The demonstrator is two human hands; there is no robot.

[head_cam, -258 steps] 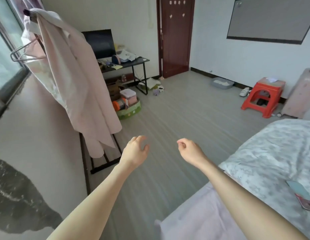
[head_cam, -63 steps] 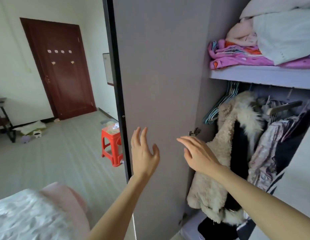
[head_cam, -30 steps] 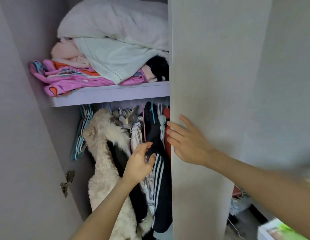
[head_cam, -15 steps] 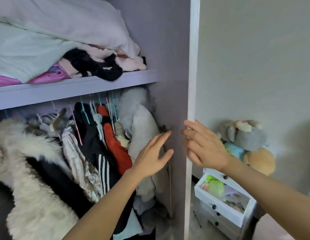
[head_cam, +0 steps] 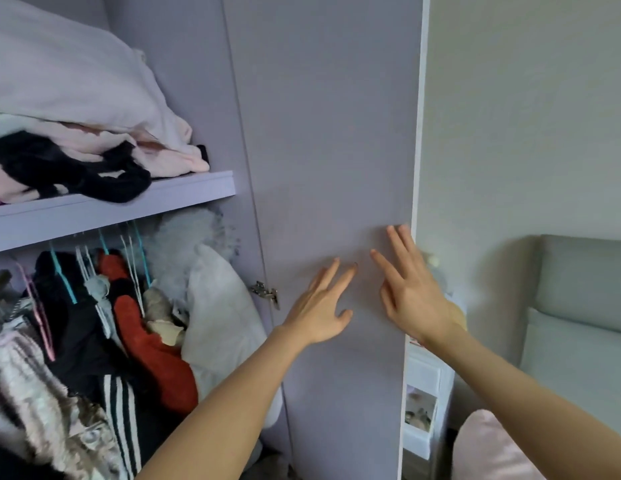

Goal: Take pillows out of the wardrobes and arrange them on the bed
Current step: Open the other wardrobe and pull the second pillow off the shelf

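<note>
The wardrobe stands open in front of me. A pale pink pillow (head_cam: 70, 74) lies on top of folded bedding on the upper shelf (head_cam: 129, 202). A white pillow-like cushion (head_cam: 222, 327) stands among the hanging clothes below. The lilac right door (head_cam: 330, 150) is swung open. My left hand (head_cam: 323, 306) and my right hand (head_cam: 409, 292) are both flat, fingers straight and spread, against the inner face of that door. Neither holds anything.
Hanging clothes (head_cam: 94, 358) fill the lower left, with a metal hinge (head_cam: 265, 292) on the door. Right of the door are a white drawer unit (head_cam: 420, 403), a grey headboard (head_cam: 579, 306) and a pink bed corner (head_cam: 489, 448).
The right door has swung wider open to the right. My left hand has come out of the clothes onto the door, and my right hand has moved from its edge onto its inner face.
</note>
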